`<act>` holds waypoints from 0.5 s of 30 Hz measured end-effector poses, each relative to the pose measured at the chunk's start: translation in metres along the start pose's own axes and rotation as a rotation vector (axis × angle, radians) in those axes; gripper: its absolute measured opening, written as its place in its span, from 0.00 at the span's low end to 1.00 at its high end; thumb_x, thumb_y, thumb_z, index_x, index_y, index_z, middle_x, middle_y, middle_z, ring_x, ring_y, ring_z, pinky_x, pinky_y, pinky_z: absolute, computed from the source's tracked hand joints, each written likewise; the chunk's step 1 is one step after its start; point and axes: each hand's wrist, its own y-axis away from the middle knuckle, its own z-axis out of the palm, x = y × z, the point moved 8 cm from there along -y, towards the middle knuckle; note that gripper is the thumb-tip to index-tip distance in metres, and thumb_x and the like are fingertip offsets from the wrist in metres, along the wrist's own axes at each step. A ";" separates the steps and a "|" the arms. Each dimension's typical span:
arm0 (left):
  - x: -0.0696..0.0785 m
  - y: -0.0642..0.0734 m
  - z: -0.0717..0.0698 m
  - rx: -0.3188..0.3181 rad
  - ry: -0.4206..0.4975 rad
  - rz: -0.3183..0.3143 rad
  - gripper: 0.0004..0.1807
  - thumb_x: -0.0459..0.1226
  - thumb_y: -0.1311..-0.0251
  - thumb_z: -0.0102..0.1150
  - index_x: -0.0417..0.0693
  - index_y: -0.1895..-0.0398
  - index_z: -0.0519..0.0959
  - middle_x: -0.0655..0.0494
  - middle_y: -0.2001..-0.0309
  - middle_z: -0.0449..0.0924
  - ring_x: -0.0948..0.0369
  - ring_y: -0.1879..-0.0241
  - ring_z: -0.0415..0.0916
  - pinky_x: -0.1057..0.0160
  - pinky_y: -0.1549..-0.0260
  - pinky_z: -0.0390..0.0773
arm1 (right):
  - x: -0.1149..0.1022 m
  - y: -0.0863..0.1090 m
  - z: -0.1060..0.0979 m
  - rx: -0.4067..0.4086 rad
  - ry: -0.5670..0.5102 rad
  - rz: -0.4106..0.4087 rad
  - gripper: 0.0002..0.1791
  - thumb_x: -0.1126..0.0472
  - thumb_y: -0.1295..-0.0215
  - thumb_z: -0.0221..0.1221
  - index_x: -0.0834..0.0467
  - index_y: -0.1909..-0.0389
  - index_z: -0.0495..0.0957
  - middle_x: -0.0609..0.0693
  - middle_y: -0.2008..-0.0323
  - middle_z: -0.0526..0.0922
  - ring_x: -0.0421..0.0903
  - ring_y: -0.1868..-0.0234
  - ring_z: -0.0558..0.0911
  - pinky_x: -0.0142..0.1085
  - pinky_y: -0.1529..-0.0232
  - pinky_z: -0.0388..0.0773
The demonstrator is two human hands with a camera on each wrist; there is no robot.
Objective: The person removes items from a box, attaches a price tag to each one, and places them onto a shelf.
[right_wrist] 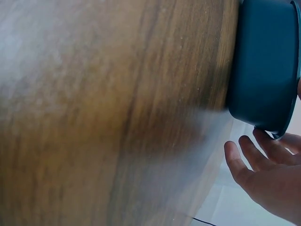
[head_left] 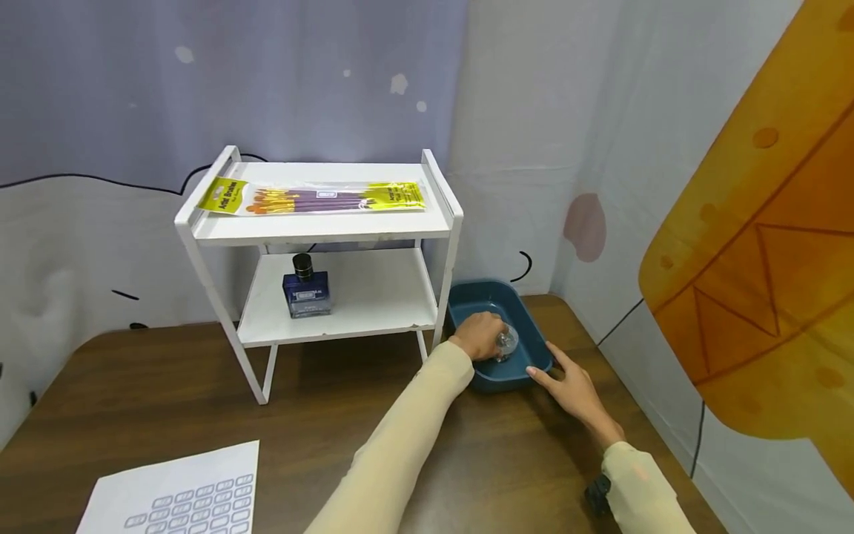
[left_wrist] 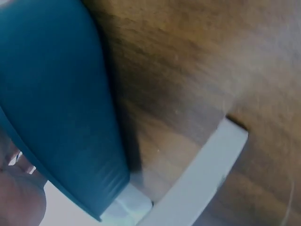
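Observation:
Inside a dark teal plastic bin (head_left: 497, 293), my left hand (head_left: 480, 336) grips a clear, rounded object (head_left: 508, 341); its exact kind is hard to tell. The left wrist view catches part of that left hand (left_wrist: 21, 197) over the rim, with the bin's outer wall (left_wrist: 56, 94) filling the left side. At the bin's near right corner my right hand (head_left: 570, 386) touches the rim with spread, fairly straight fingers. In the right wrist view, the fingers of the right hand (right_wrist: 268, 174) lie beside the bin's end wall (right_wrist: 265, 61).
A white two-tier rack (head_left: 347, 285) stands just left of the bin. It bears a pack of artist brushes (head_left: 320, 199) on top and a blue bottle (head_left: 307, 291) below. A printed paper sheet (head_left: 180, 493) lies on the wooden table (head_left: 320, 437). Cloth (head_left: 534, 148) hangs behind.

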 end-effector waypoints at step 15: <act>-0.003 0.001 0.013 -0.074 0.092 -0.090 0.33 0.47 0.42 0.71 0.61 0.32 0.74 0.52 0.34 0.73 0.56 0.37 0.74 0.57 0.41 0.78 | 0.000 0.002 0.001 -0.010 -0.037 -0.005 0.48 0.40 0.31 0.59 0.59 0.21 0.50 0.69 0.25 0.56 0.69 0.32 0.70 0.60 0.37 0.72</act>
